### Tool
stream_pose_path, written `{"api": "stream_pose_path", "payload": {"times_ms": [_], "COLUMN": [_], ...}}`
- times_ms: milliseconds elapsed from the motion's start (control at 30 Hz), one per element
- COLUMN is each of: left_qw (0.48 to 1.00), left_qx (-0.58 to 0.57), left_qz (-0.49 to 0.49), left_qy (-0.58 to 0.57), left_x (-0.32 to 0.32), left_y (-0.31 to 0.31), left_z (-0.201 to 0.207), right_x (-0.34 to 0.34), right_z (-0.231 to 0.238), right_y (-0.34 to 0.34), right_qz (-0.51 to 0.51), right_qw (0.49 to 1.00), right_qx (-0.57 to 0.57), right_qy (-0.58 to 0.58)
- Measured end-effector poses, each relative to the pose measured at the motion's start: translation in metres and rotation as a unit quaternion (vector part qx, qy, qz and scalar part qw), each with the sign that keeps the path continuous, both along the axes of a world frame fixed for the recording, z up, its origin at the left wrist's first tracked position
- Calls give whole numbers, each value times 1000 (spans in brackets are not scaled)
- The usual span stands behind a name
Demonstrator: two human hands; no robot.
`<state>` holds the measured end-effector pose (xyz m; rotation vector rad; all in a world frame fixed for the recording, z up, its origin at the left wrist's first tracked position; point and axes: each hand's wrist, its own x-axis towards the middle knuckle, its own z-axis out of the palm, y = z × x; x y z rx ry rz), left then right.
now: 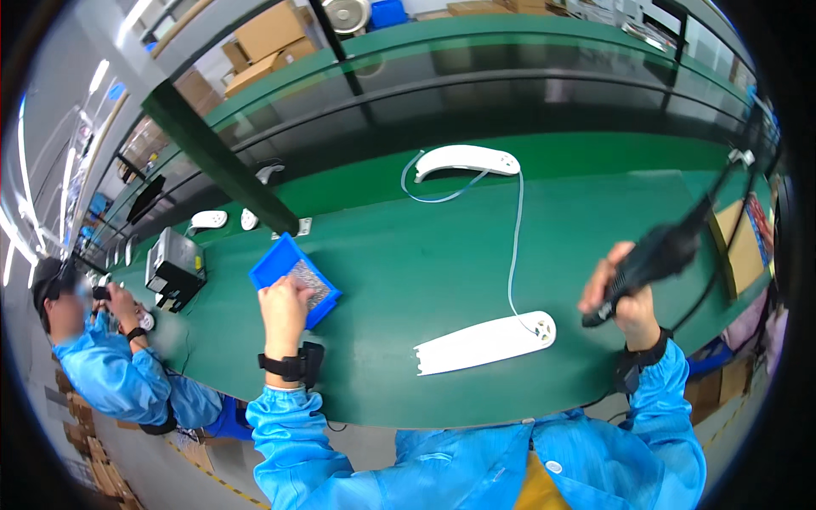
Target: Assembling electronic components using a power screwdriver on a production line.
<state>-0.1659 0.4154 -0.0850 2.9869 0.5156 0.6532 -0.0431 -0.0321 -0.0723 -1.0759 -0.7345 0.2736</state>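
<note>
My left hand is over the near edge of a blue parts bin, its fingers drawn together. Small metal pieces, apparently screws, fill part of the bin; whatever the fingertips pinch is hidden. Off to the right, my right hand is wrapped around a black electric screwdriver, held tilted above the table with its cord running up. Between my hands lies a long white plastic shell with a round end. From that end a thin pale-blue cable leads to a curved white part farther back.
A green post rises behind the bin. At the table's right end is a cardboard box. A grey-and-black device stands to the left, near a co-worker in blue. A raised shelf spans the back.
</note>
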Motion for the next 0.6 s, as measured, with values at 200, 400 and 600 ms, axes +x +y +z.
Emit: {"api": "stream_pose_path", "payload": {"times_ms": [200, 400, 600], "left_qw": [999, 998, 988], "left_qx": [-10, 45, 132], "left_qz": [20, 30, 52], "left_qy": [31, -27, -54], "left_x": [0, -3, -5], "left_y": [-1, 2, -24], "left_z": [6, 16, 52], "right_x": [-2, -4, -7], "right_z": [20, 18, 22], "right_y": [14, 16, 17], "right_qz": [-109, -147, -134], "right_qw": [990, 986, 990], "right_qx": [-78, -71, -17], "right_qy": [49, 26, 30]}}
